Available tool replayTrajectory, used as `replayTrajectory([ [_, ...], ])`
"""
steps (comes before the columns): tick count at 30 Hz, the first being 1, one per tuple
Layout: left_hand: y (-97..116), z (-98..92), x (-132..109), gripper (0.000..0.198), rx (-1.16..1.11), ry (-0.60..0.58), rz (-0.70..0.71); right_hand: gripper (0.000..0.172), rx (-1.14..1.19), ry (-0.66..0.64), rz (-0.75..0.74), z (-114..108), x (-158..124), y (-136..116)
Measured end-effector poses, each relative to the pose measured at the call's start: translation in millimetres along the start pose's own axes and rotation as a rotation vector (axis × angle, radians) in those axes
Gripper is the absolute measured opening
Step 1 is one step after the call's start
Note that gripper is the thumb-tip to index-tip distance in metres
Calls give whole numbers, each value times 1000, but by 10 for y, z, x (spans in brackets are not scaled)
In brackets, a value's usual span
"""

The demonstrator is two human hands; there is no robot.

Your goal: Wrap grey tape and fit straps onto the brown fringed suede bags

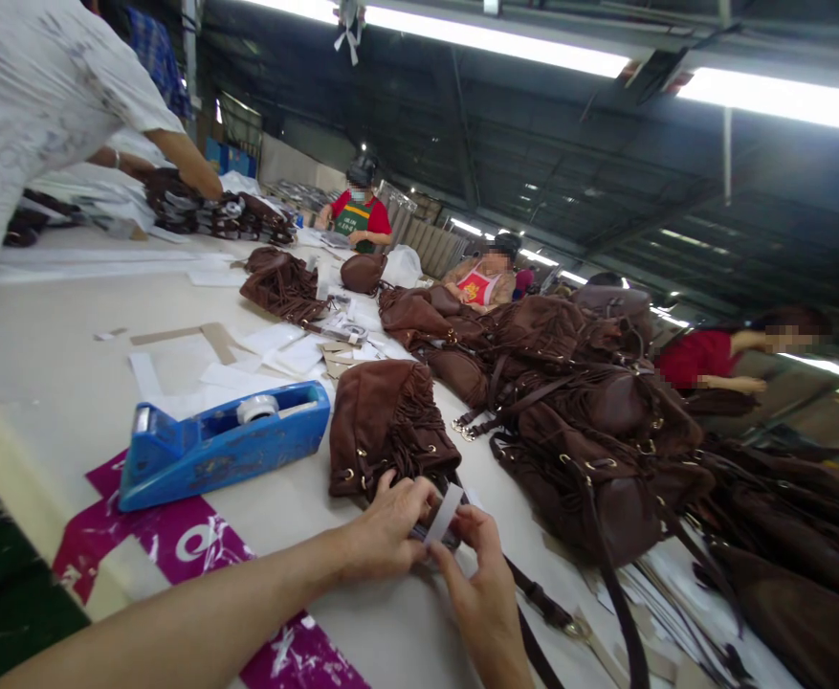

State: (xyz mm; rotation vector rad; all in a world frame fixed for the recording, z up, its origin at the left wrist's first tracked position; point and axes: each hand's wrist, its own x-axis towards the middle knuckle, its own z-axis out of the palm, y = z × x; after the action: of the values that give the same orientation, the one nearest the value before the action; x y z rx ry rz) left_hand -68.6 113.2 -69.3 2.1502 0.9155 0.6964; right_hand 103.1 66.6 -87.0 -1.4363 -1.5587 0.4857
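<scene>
A brown fringed handbag (383, 421) with gold eyelets lies on the table in front of me. My left hand (394, 526) is closed at its near end, around a dark strap-like part mostly hidden under the fingers. Between my two hands a short white strip (443, 514) stands up at a slant. My right hand (482, 579) is curled around its lower end, thumb and fingertips close to the left thumb. A dark strap with a buckle (573, 627) runs out to the right of my right hand.
A blue tape dispenser (225, 445) stands left of the bag, beside a purple printed sheet (204, 545). Piled brown handbags (598, 431) fill the right side. Paper scraps (275, 359) lie behind. A person in a white shirt (53, 105) leans over the table at left; others work farther back.
</scene>
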Motion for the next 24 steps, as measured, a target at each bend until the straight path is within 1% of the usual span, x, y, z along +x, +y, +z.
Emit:
replayTrajectory([
  [2,26,11,1,37,19,18,-11,35,-118,84,-70,-25,4,-59],
  [3,35,15,1,36,27,20,-10,33,-152,79,-82,-40,8,-95],
  [5,39,23,1,33,42,25,-7,23,-175,-14,-68,-66,21,-163],
  [7,29,33,2,31,52,27,0,16,-151,-108,-33,-73,36,-198],
  [8,22,39,3,30,56,28,3,16,-127,-112,-9,-70,45,-200],
  [9,15,44,3,29,61,28,5,17,-95,-88,21,-62,55,-192],
  [11,6,53,4,30,74,27,5,25,1,-11,94,-39,74,-162],
  [12,5,55,3,31,82,27,6,30,44,10,122,-27,82,-148],
  [13,5,56,3,31,92,28,10,33,69,0,135,-15,88,-139],
  [15,6,57,3,29,109,31,20,28,64,-65,123,1,88,-140],
  [17,5,57,5,27,109,34,27,15,14,-121,74,4,78,-166],
  [18,4,57,7,25,102,34,25,12,-2,-135,45,-1,73,-182],
  [21,2,55,14,21,81,25,8,16,4,-179,-3,-34,80,-218],
  [24,7,49,18,21,80,17,3,18,0,-235,3,-78,131,-225],
])
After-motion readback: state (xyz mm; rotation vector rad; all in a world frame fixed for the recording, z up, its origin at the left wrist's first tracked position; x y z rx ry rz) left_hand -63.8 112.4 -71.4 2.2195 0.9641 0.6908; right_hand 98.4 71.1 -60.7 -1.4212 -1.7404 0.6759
